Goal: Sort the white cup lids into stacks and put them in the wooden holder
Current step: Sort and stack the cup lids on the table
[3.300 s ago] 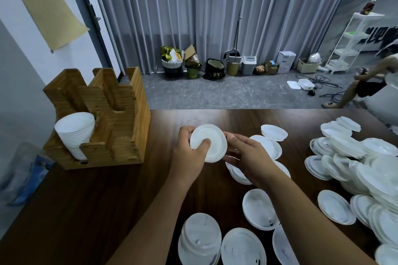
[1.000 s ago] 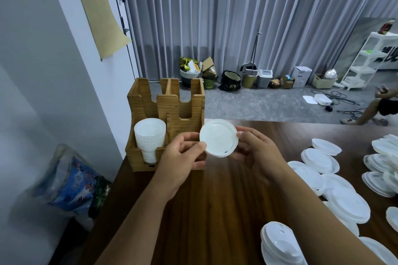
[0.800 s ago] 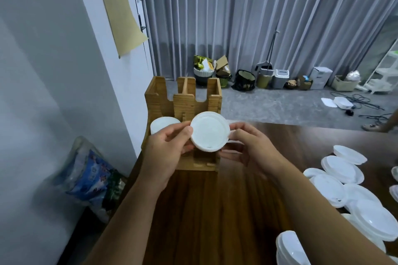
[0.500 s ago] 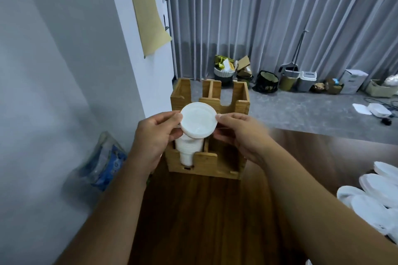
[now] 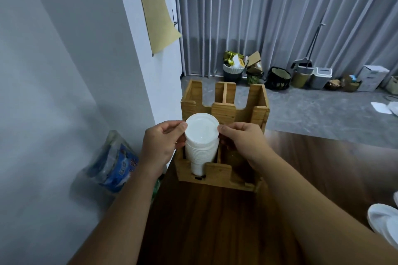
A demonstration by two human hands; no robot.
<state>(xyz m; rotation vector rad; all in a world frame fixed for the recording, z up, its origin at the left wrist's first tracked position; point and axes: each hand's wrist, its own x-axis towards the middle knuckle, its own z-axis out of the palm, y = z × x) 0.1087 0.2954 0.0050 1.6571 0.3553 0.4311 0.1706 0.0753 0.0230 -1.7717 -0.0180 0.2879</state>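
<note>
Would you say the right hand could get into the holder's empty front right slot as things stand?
Probably yes: the right hand hangs just above that slot of the wooden holder, which looks unobstructed, though it is pinching the lid stack.

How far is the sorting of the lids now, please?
Done: a stack of lids already stands in the holder's front left slot. In hand: the left hand and right hand pinch a lid on top of that stack. Left: more loose lids lie at the table's right edge.
</note>
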